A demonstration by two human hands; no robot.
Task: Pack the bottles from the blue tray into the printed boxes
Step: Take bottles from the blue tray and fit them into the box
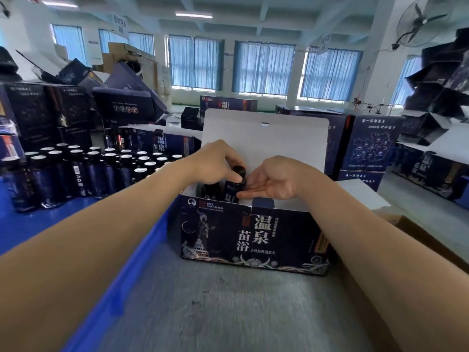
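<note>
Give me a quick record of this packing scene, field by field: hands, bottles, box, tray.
left hand: grips the held bottle by its cap
right hand: straight fingers touch the held bottle's side
box: open, lid upright
held bottle: upright, partly inside the box
packed bottle: in the box, left of the held bottle
tray: left of the box, many bottles standing

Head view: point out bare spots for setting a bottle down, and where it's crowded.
Bare: grey tabletop between printed box, blue tray rim and brown carton; also the tray's near floor. Crowded: bottles across the tray's far side.
</note>
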